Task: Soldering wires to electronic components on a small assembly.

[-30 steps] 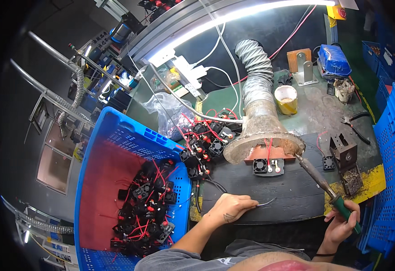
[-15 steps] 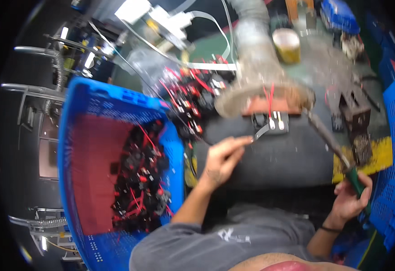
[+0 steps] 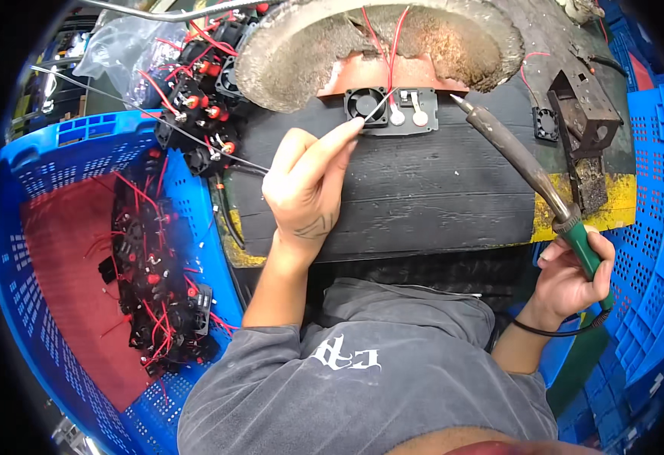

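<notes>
A strand of solder wire [image 3: 380, 107] sticks out from the pinched thumb and fingers of my left hand [image 3: 308, 178]; it runs back past the hand to the upper left. Its end lies over a small black fan [image 3: 366, 105] on a dark plate [image 3: 412, 128] with two round metal contacts. Two red wires [image 3: 390, 61] rise from this plate. My right hand [image 3: 571, 277] is closed round the green handle of a soldering iron [image 3: 516, 152]. The iron's tip is just right of the plate, apart from the contacts.
Behind the plate are a reddish block [image 3: 423, 72] and a dirty round hood [image 3: 286, 57]. A blue crate [image 3: 51, 303] on the left holds several wired parts; more are heaped [image 3: 195, 98] beside it. Right are a rusty metal stand [image 3: 586, 114], another small fan [image 3: 545, 123] and blue crates [image 3: 654, 220].
The view has tilted down and come nearer the bench. The solder end now lies over the fan rather than beside the contacts. Both hands keep their hold.
</notes>
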`<action>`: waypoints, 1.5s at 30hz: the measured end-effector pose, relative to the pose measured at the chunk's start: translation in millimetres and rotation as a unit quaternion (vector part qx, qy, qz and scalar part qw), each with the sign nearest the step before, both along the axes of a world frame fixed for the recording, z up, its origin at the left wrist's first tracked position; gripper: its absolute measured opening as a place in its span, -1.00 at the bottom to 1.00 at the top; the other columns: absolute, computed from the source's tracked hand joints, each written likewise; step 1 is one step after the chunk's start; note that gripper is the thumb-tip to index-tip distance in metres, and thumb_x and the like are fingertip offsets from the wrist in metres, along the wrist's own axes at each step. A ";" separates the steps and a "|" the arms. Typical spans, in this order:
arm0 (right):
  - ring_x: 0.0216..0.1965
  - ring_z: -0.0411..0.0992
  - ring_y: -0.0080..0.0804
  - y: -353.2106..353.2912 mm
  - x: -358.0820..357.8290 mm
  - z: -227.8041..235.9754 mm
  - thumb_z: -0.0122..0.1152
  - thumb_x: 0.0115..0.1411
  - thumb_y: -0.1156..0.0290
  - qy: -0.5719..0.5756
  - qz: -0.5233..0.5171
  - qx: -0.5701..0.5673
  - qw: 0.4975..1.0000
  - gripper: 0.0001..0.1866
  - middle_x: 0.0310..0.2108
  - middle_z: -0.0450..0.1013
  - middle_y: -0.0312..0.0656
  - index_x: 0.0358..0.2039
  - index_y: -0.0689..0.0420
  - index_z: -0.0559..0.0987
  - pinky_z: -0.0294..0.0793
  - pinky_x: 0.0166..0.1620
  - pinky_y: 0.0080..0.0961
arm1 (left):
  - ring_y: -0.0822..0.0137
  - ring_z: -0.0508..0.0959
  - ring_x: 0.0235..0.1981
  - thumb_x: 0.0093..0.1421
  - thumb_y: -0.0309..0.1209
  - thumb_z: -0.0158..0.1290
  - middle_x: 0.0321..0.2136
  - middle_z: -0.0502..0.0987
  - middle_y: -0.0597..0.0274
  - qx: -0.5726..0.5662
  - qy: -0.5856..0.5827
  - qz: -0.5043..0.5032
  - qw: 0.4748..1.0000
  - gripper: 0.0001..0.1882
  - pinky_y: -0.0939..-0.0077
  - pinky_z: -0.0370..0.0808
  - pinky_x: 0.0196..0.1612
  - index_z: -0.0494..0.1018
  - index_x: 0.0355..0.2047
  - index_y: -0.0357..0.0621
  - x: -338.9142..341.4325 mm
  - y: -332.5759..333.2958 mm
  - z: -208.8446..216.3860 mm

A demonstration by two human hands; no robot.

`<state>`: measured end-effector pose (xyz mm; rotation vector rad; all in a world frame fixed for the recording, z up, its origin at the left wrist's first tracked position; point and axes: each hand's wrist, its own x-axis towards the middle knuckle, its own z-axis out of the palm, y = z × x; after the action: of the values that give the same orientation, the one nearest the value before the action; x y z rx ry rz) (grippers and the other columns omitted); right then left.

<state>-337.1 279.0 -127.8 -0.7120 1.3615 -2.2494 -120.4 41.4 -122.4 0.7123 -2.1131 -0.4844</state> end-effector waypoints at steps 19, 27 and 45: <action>-0.65 0.42 -0.28 -44.6 -6.5 7.5 -0.19 0.29 0.01 0.003 0.046 0.067 0.997 -0.48 -0.28 0.46 0.10 -0.13 0.20 0.52 0.39 -0.71 -0.53 | 0.49 0.30 -0.64 -0.06 -0.67 0.26 -0.64 0.33 0.32 0.056 -0.010 -0.014 0.998 -0.65 0.64 0.23 -0.58 0.64 -0.21 -0.19 -3.6 -8.0 -3.6; -0.65 0.43 -0.25 -44.1 -11.2 11.7 -0.21 0.33 0.01 0.004 0.062 0.078 0.995 -0.47 -0.38 0.42 0.10 -0.10 0.24 0.50 0.46 -0.65 -0.47 | 0.47 0.32 -0.65 -0.11 -0.67 0.28 -0.65 0.30 0.33 0.047 -0.005 -0.021 0.999 -0.62 0.61 0.28 -0.60 0.65 -0.22 -0.15 -3.9 -9.7 -7.8; -0.68 0.41 -0.25 -48.7 -17.0 20.3 -0.24 0.33 0.02 0.025 0.066 0.081 0.994 -0.46 -0.39 0.42 0.10 -0.13 0.27 0.50 0.45 -0.66 -0.48 | 0.47 0.34 -0.65 -0.11 -0.67 0.28 -0.64 0.33 0.32 0.061 -0.012 -0.022 0.998 -0.62 0.61 0.29 -0.60 0.65 -0.21 -0.14 -2.5 -9.2 -7.0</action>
<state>-354.1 230.4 -107.5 -0.7807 1.4566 -2.0062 -122.8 32.2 -129.4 0.7454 -2.1382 -0.6365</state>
